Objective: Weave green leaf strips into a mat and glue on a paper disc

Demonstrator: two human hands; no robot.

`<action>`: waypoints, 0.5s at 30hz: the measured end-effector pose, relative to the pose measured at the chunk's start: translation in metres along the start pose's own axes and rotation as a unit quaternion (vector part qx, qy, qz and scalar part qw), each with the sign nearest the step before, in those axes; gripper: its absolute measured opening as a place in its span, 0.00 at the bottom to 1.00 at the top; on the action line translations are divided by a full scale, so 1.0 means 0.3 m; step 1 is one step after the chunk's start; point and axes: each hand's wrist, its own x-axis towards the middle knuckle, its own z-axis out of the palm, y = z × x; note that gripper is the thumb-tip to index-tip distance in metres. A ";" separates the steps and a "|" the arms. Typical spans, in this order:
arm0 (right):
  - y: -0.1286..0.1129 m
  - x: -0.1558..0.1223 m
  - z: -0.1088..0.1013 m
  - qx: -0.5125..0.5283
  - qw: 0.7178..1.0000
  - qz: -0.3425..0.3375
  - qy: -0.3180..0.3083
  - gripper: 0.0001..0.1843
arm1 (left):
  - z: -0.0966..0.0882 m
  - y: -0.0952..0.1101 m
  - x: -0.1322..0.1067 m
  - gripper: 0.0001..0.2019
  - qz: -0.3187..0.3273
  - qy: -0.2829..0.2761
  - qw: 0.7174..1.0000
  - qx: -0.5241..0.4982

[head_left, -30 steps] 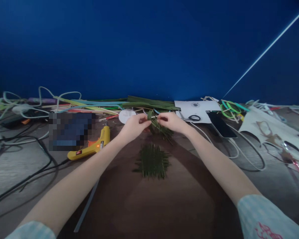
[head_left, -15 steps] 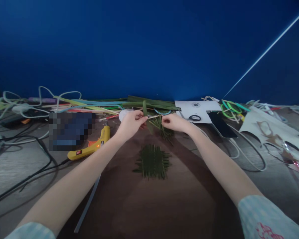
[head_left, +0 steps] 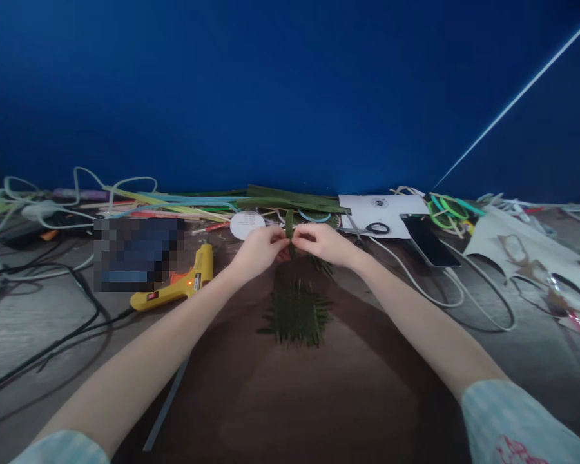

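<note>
My left hand [head_left: 260, 250] is closed in a pinch on a narrow green leaf strip [head_left: 289, 222], which stands up between my fingertips. My right hand [head_left: 323, 243] pinches the same strip from the other side, its fingertips almost touching the left ones. The strip's lower end is partly covered by the fingers. On the brown table [head_left: 328, 399] below lies a small square woven leaf mat [head_left: 299, 314] with ragged, fringed edges. Partly behind my right hand, cut leaf pieces [head_left: 323, 266] lie in a small heap.
A yellow glue gun [head_left: 178, 287] with a lit orange light lies left, near a clear glue stick [head_left: 167, 406]. Long green leaves [head_left: 294, 198], a round white label [head_left: 247, 225], scissors [head_left: 377, 228], white paper [head_left: 384, 209] and a phone [head_left: 430, 241] lie behind. Cables [head_left: 91, 303] run left.
My right hand has moved left to meet my left hand at the leaf strip. The thin pale piece that stretched between the hands no longer shows. My left hand has dipped slightly.
</note>
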 end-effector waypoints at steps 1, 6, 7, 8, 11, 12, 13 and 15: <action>0.001 0.000 0.002 0.002 1.000 -0.003 0.003 0.09 | 0.000 -0.001 -0.001 0.06 0.005 0.000 1.000 0.008; 0.013 0.000 0.002 0.023 1.000 -0.003 0.004 0.09 | -0.001 -0.003 -0.007 0.07 0.023 -0.002 0.999 0.040; 0.014 0.000 0.002 0.027 1.000 -0.004 0.004 0.09 | -0.001 -0.001 -0.008 0.06 0.025 -0.003 0.999 0.044; 0.014 0.000 0.003 0.029 1.000 -0.005 0.004 0.09 | -0.002 0.001 -0.009 0.06 0.028 -0.002 0.998 0.052; 0.014 0.001 0.004 0.025 1.000 -0.010 0.009 0.08 | -0.004 0.013 -0.013 0.06 0.037 0.005 0.995 0.089; 0.015 0.002 0.004 0.018 1.000 -0.011 0.012 0.08 | -0.004 0.017 -0.015 0.06 0.042 0.007 0.994 0.100; 0.017 0.002 0.003 0.010 1.000 -0.008 0.016 0.08 | -0.004 0.020 -0.016 0.07 0.048 0.007 0.993 0.111; 0.025 0.004 -0.003 -0.006 1.000 0.008 0.024 0.07 | -0.003 0.024 -0.016 0.07 0.057 0.006 0.992 0.110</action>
